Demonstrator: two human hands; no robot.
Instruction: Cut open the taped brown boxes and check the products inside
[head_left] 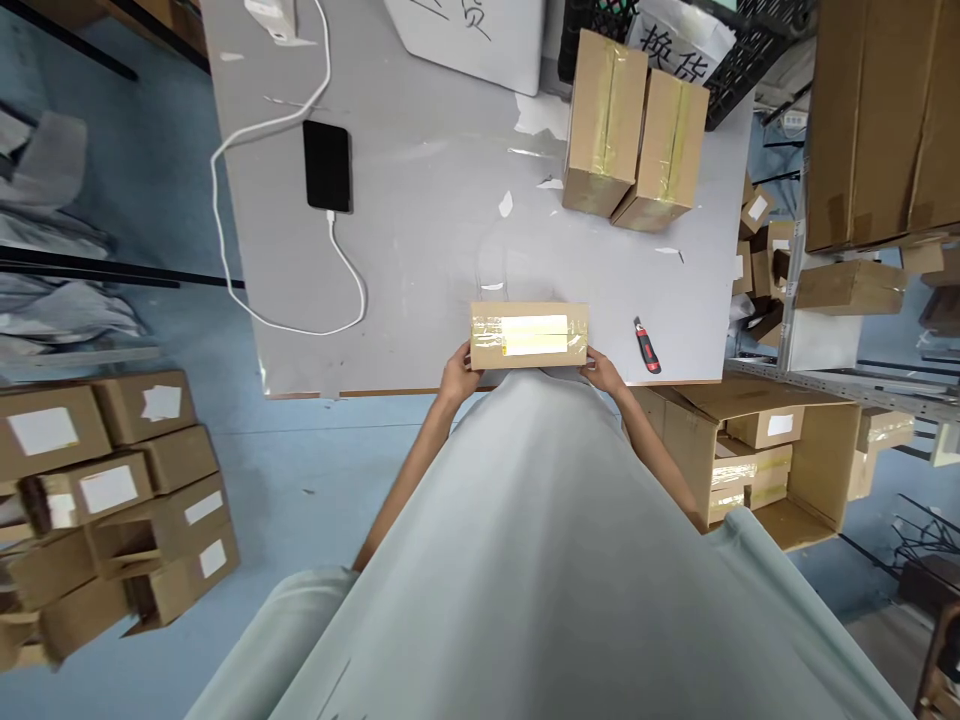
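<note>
A small taped cardboard box (487, 352) with a white label on its near face is at the table's front edge, close to my body. My left hand (459, 374) grips its left end and my right hand (601, 371) its right end. Parts of the fingers are hidden behind the box. To the right of the box lies a red and black utility knife (646, 346) on the table. Two taller taped cardboard boxes (606, 120) stand side by side farther back on the right.
The grey table (420, 250) carries a phone (328, 166) on a white cable and a white laptop-like panel (472, 40). A black crate (739, 60) sits at the back right. An open carton (679, 440) with boxes is right of me; stacked boxes (120, 490) stand left.
</note>
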